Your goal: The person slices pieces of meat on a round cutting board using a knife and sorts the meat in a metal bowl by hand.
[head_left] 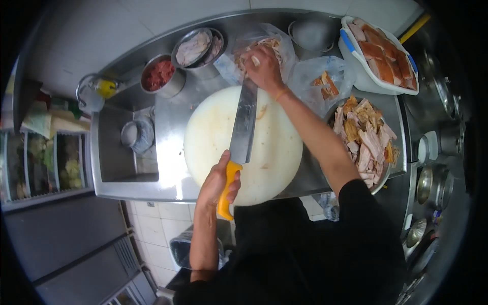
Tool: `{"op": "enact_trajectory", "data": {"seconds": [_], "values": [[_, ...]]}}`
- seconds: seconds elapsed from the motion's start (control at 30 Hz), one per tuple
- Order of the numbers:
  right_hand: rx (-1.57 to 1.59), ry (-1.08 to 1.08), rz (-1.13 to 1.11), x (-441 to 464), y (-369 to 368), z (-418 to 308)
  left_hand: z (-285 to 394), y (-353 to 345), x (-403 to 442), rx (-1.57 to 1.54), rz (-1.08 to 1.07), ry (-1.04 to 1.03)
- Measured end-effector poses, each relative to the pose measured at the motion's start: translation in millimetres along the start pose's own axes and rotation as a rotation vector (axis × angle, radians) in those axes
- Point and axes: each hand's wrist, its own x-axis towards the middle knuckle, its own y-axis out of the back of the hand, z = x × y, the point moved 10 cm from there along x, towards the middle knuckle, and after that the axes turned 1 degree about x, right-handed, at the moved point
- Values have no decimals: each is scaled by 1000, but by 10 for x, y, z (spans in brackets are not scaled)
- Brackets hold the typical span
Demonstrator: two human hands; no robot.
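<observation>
My left hand (219, 184) is wrapped around the yellow handle of a large knife (244, 122). Its broad blade lies over a round white chopping board (208, 127) and points away from me, the tip reaching close to my right hand (264, 68). That hand is at the mouth of a clear plastic bag (287, 48), fingers curled down on cut meat pieces (274, 44); a pale bit shows by the fingers. Its fingertips are partly hidden. A few stains and small scraps mark the board.
At right stand a bowl of cut meat strips (373, 140) and a white tub of skin-on meat slabs (378, 84). Another plastic bag (340, 76) holds browned meat. Metal pots with raw meat (160, 75) and pale meat (193, 48) stand back left, beside a sink (117, 157).
</observation>
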Motion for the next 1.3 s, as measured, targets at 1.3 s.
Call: {"op": "enact_trajectory", "data": {"seconds": [1.3], "values": [[126,19,-1136,-1774,172,-1035,-975,729,-762,-135,326,-101]]}}
